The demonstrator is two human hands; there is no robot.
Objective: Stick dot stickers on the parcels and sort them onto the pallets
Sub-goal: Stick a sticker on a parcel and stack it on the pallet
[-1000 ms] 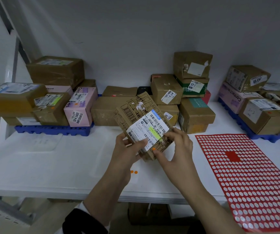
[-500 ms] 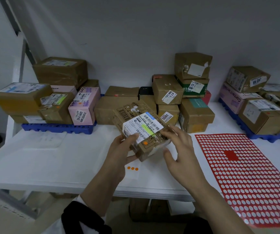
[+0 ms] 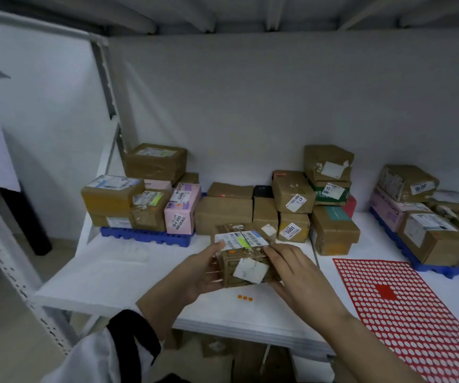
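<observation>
I hold a small brown parcel (image 3: 246, 258) above the white table, between both hands. It carries a white barcode label with a yellow-green strip on top, an orange dot on its front face and a torn white label lower down. My left hand (image 3: 199, 269) grips its left side, thumb on the top label. My right hand (image 3: 297, 268) holds its right side with fingers curled along the edge. A red sticker sheet (image 3: 405, 313) with many empty white holes lies at the right. Three loose orange dots (image 3: 244, 298) sit on the table below the parcel.
A blue pallet (image 3: 145, 234) at the back left bears brown and pink parcels. Another blue pallet (image 3: 444, 268) at the right bears more. A loose pile of parcels (image 3: 278, 214) stands at the back middle. A metal shelf post (image 3: 106, 87) rises at the left.
The parcel has been lowered and tipped flatter, so its front face with the orange dot now shows. My right hand shifted to the parcel's right side. The camera tilted up and left.
</observation>
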